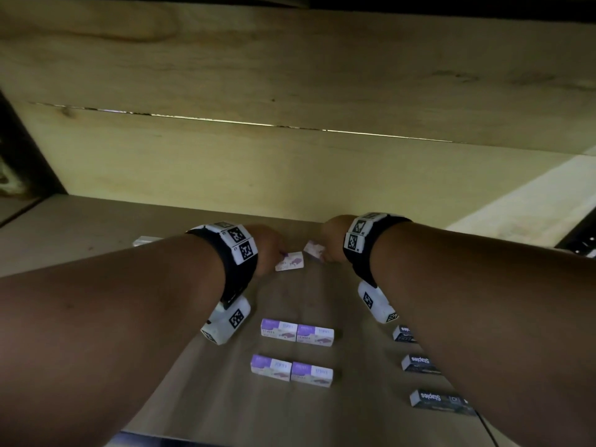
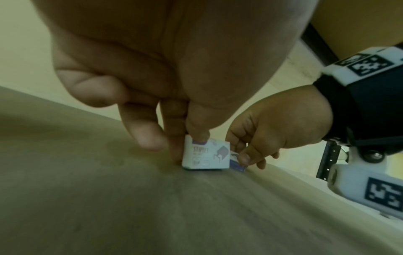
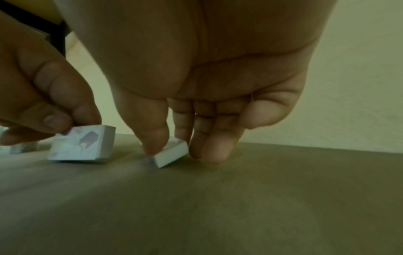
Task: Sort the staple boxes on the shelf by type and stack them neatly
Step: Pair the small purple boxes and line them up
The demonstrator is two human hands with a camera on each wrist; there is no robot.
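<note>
Deep on the wooden shelf point(image 1: 300, 295) my left hand point(image 1: 274, 253) pinches a white-and-purple staple box point(image 1: 290, 261) between thumb and fingers; it tilts up on its edge point(image 2: 206, 154). Just to its right my right hand point(image 1: 327, 253) pinches a second white-and-purple box point(image 1: 313, 249), which lies low on the board between thumb and fingertips point(image 3: 172, 155). The two held boxes sit a small gap apart. Nearer me, several white-and-purple boxes point(image 1: 296, 333) lie flat in two paired rows. Three black "Staples" boxes point(image 1: 417, 362) run in a column under my right forearm.
One more pale box point(image 1: 143, 241) lies far left on the shelf, behind my left forearm. The wooden back panel point(image 1: 290, 162) stands right behind both hands. A dark upright point(image 1: 19, 150) bounds the left side. Bare board lies between the held boxes and the paired rows.
</note>
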